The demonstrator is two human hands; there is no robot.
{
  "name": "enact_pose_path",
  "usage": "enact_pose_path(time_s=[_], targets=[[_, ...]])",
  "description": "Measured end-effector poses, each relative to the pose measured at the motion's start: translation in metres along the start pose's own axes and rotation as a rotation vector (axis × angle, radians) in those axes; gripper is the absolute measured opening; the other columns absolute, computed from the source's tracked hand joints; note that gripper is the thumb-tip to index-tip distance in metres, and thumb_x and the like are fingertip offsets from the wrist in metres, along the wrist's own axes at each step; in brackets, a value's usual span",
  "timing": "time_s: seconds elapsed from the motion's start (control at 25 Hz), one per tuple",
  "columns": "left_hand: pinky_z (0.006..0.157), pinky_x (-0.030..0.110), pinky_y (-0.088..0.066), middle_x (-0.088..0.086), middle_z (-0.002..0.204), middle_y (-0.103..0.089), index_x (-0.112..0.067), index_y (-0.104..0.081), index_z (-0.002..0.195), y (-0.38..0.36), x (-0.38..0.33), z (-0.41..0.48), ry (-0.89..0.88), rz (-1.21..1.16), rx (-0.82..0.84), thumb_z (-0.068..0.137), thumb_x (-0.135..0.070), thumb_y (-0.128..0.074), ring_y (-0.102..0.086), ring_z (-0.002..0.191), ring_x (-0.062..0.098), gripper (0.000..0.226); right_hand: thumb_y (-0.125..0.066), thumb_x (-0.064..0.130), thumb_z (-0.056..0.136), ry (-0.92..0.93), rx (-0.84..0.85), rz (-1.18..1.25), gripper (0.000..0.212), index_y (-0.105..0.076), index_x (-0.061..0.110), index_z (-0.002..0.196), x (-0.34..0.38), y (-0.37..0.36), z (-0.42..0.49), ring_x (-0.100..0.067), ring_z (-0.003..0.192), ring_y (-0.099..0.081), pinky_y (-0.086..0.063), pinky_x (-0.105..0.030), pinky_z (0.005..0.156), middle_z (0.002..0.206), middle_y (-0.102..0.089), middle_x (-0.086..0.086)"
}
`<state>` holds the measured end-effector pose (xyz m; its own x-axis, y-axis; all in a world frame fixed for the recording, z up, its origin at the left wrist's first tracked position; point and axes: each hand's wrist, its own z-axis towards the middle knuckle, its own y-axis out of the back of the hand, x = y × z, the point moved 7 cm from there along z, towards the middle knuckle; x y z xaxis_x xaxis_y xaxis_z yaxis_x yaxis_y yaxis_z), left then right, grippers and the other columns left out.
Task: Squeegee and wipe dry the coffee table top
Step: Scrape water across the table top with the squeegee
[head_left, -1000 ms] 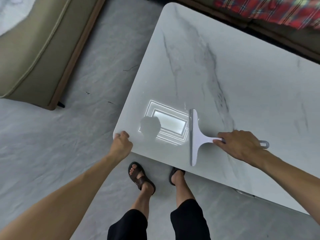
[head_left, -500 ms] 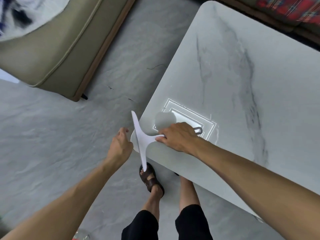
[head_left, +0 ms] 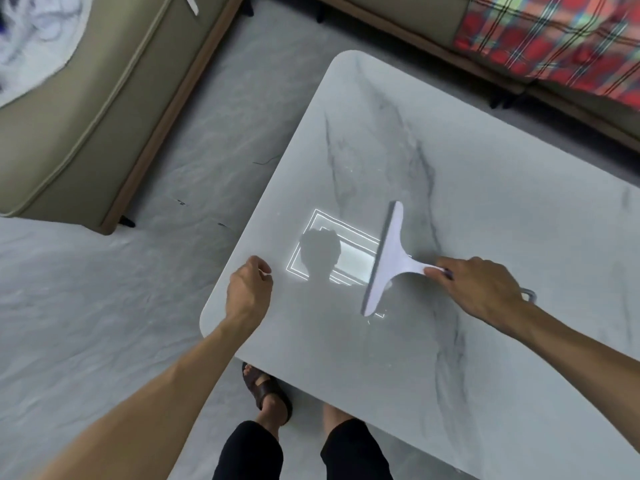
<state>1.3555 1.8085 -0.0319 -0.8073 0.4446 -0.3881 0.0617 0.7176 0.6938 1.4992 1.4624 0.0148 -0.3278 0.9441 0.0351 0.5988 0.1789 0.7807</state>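
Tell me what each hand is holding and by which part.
The right hand holds the squeegee by its handle, blade on the table top. The left hand holds nothing; it rests at the table's edge.

Counting what's showing: 1 table (head_left: 485, 161), marble-look top. 1 squeegee (head_left: 388, 258), sitting on the top near the left edge. 2 hands: right hand (head_left: 481, 289) gripping the squeegee handle, left hand (head_left: 247, 292) curling on the left edge near the front-left corner. 2 forearms coming in from the bottom. 2 legs showing below the front edge, 1 sandal (head_left: 266, 393) visible; the other foot is hiding under the table. 2 sofas: 1 sofa (head_left: 86, 98) standing off the left edge, 1 running behind the far edge. 1 plaid blanket (head_left: 554, 39) lying on the far one. 1 light reflection (head_left: 339, 258) showing on the top.
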Motion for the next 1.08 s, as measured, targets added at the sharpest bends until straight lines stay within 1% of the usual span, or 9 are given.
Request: enact_pose_path(time_s=[0.12,0.24,0.36,0.44,0.56,0.72,0.8,0.92,1.08], targets=[[0.060,0.035,-0.049,0.006,0.089,-0.062,-0.015,-0.056,0.098,0.010,0.002,0.004,0.110,-0.094,-0.075,0.089,-0.010,-0.043,-0.056,0.073,0.027,0.017,-0.032,0.062,0.094,0.252,0.033,0.058,0.039,-0.058,0.043,0.116,0.067,0.003,0.015,-0.028,0.100,-0.063,-0.045,-0.035,0.075,0.106,-0.070,0.000],[0.060,0.033,-0.046,0.006,0.093,-0.059,-0.014,-0.054,0.109,0.032,0.015,0.012,0.205,-0.142,-0.162,0.089,-0.007,-0.039,-0.054,0.072,0.025,0.025,-0.034,0.062,0.092,0.501,0.111,0.047,0.041,-0.060,0.031,0.098,0.175,-0.019,0.036,-0.031,0.098,-0.063,-0.040,-0.035,0.070,0.104,-0.068,-0.005],[0.075,0.035,-0.045,0.006,0.100,-0.059,-0.012,-0.053,0.114,0.051,0.032,0.022,0.240,-0.125,-0.189,0.087,-0.006,-0.040,-0.054,0.090,0.028,0.031,-0.037,0.058,0.095,0.604,0.149,0.045,0.044,-0.064,0.023,0.095,0.258,-0.035,0.047,-0.031,0.099,-0.062,-0.030,-0.033,0.068,0.104,-0.069,-0.008],[0.084,0.037,-0.044,0.008,0.115,-0.059,-0.012,-0.050,0.119,0.052,0.037,0.031,0.240,-0.116,-0.155,0.085,-0.006,-0.044,-0.055,0.103,0.032,0.035,-0.037,0.056,0.096,0.574,0.122,0.030,0.045,-0.065,0.021,0.099,0.269,-0.030,0.058,-0.032,0.101,-0.062,-0.030,-0.033,0.070,0.106,-0.069,-0.010],[0.082,0.032,-0.041,0.012,0.129,-0.055,-0.010,-0.044,0.128,0.040,0.026,0.048,0.193,-0.080,-0.085,0.086,-0.004,-0.044,-0.054,0.108,0.033,0.043,-0.039,0.055,0.096,0.461,0.072,0.093,0.041,-0.065,0.023,0.099,0.233,-0.010,0.082,-0.032,0.103,-0.061,-0.032,-0.034,0.071,0.108,-0.068,-0.010],[0.074,0.032,-0.039,0.020,0.125,-0.056,-0.008,-0.039,0.135,0.012,-0.012,0.057,0.087,-0.044,0.033,0.086,-0.004,-0.048,-0.053,0.095,0.033,0.049,-0.037,0.055,0.096,0.224,-0.023,0.157,0.037,-0.064,0.029,0.098,0.127,0.022,0.093,-0.033,0.099,-0.062,-0.039,-0.036,0.073,0.101,-0.069,-0.009],[0.085,0.036,-0.044,0.019,0.135,-0.049,-0.006,-0.035,0.140,-0.002,-0.035,0.062,-0.006,0.013,0.081,0.085,-0.006,-0.055,-0.052,0.114,0.036,0.058,-0.035,0.058,0.095,0.103,-0.037,0.189,0.039,-0.061,0.029,0.089,0.070,0.023,0.084,-0.034,0.092,-0.062,-0.043,-0.036,0.070,0.092,-0.069,-0.007],[0.112,0.039,-0.029,0.019,0.149,-0.030,-0.001,-0.024,0.144,-0.026,-0.079,0.070,-0.164,0.213,0.108,0.082,-0.019,-0.067,-0.029,0.139,0.034,0.078,-0.031,0.062,0.094,-0.098,-0.016,0.198,0.045,-0.050,0.026,0.075,-0.008,0.020,0.057,-0.034,0.081,-0.061,-0.044,-0.036,0.065,0.077,-0.065,-0.005],[0.120,0.045,-0.006,0.031,0.156,0.003,0.000,0.005,0.150,-0.051,-0.121,0.090,-0.215,0.438,0.112,0.079,-0.046,-0.071,0.002,0.147,0.041,0.113,-0.027,0.066,0.092,-0.208,0.003,0.262,0.053,-0.044,0.019,0.072,-0.053,0.038,0.036,-0.033,0.073,-0.058,-0.046,-0.039,0.065,0.065,-0.058,-0.002]])
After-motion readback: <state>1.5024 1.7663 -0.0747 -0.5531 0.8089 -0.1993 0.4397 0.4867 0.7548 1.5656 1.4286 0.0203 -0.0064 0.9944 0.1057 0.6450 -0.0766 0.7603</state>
